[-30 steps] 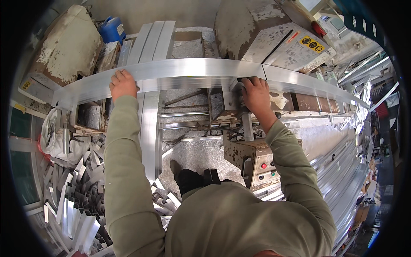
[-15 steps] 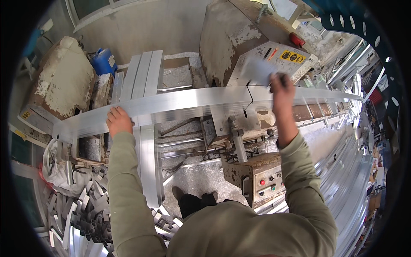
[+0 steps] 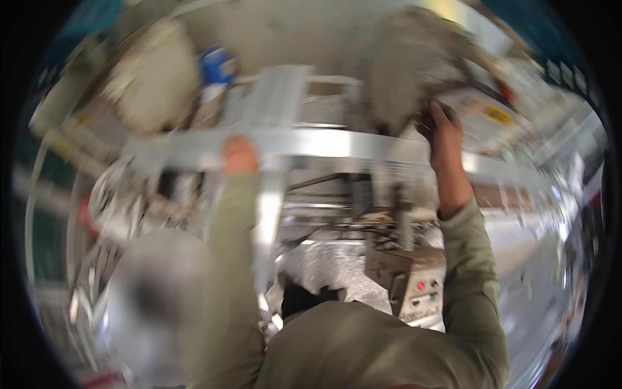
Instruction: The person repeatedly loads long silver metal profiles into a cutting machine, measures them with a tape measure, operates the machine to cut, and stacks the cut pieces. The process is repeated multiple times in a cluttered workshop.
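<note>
Motion smears the whole view. A long silvery aluminium bar spans the machine from left to right. My left hand is closed over its near edge, left of the middle, with the separate fingers blurred. My right hand is raised at the bar's right part, in front of the right machine head, its fingers curled around something dark that I cannot make out. Several flat aluminium bars lie side by side beyond the long bar, under which another bar runs toward me.
Worn machine housings stand at left and right, with a blue jug between. A control box with buttons is near my right forearm. A blurred round grey shape covers the lower left. Long metal lengths lie at right.
The view has swung, so the scene sits further right. My right hand no longer shows the pale blurred thing at its fingers. A round grey blur has appeared at lower left.
</note>
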A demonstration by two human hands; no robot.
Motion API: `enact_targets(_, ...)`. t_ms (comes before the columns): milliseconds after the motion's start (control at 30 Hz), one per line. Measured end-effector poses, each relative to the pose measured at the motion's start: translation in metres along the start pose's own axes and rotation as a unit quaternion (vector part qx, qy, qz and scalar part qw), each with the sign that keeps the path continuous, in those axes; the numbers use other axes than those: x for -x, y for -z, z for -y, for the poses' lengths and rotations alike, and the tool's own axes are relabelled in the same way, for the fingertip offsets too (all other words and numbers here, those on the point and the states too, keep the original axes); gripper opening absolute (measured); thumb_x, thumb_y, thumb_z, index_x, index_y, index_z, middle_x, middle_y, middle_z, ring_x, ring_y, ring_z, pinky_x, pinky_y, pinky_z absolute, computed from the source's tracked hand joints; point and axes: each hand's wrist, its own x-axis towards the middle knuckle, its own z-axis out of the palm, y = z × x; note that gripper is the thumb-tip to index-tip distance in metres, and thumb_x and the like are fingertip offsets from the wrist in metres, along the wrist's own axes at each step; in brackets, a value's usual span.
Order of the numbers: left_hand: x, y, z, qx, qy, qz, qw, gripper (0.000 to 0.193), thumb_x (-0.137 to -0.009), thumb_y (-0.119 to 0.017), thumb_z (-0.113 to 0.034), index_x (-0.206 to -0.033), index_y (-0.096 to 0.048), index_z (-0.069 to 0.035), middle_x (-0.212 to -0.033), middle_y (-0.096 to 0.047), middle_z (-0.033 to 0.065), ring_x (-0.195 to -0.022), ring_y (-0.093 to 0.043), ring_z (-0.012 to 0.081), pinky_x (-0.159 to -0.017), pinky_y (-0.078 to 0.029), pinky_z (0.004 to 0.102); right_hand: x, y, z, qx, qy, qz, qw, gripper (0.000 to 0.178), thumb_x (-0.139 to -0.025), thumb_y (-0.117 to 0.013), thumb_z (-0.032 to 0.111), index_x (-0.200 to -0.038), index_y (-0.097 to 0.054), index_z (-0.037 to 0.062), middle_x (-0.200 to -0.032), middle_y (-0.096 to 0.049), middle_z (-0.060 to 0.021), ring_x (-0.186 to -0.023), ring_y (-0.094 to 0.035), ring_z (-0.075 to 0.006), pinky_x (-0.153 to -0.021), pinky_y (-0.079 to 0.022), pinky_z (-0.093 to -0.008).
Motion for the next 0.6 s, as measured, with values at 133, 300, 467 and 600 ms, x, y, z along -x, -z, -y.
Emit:
enact_targets(133,-0.016,0.019,-0.031,-0.002,0.073,-0.033,0.997,0.047,-0.106,-0.056,-0.023,-0.144,-0.066,0.002,-0.152,-0.065,0.0241,-0.141,-0.061,0.0384,-0.115,-0.051,0.0544,0.034,-0.085,-0.105,0.306,0.196,0.249,0.898,0.034,-0.110,-0.070,0.025,-0.129,-0.070,-0.0036,-0.110,-0.076,-0.0167,-0.097,-0.073,-0.0293,-0.087,-0.057,-0.0386)
enact_targets(300,-0.012,0.055,-0.029,0.046,0.078,-0.053,0.995,0.052,-0.106,-0.056,-0.026,-0.150,-0.065,0.002,-0.153,-0.063,0.0274,-0.136,-0.060,0.0475,-0.110,-0.051,0.0609,0.027,-0.185,-0.194,0.459,0.349,0.317,0.754,0.039,-0.109,-0.066,0.034,-0.127,-0.071,0.0002,-0.120,-0.074,-0.0270,-0.114,-0.069,-0.0496,-0.098,-0.055,-0.0576)
enact_targets(467,0.010,0.064,0.031,0.262,0.012,-0.048,0.964,0.055,-0.101,-0.067,-0.026,-0.149,-0.065,0.002,-0.155,-0.062,0.0266,-0.143,-0.057,0.0447,-0.116,-0.048,0.0546,0.041,-0.211,-0.208,0.614,0.252,0.292,0.689,0.047,-0.110,-0.054,0.049,-0.102,-0.069,0.0053,-0.107,-0.075,-0.0232,-0.103,-0.070,-0.0492,-0.087,-0.053,-0.0629)
enact_targets(600,0.004,0.026,0.193,0.316,0.123,-0.147,0.929,0.061,-0.091,-0.080,-0.028,-0.145,-0.066,-0.004,-0.148,-0.067,0.0219,-0.134,-0.063,0.0401,-0.115,-0.049,0.0545,0.039,-0.217,-0.206,0.607,0.270,0.287,0.690,0.047,-0.112,-0.053,0.047,-0.097,-0.065,0.0040,-0.100,-0.072,-0.0227,-0.097,-0.068,-0.0500,-0.082,-0.051,-0.0623)
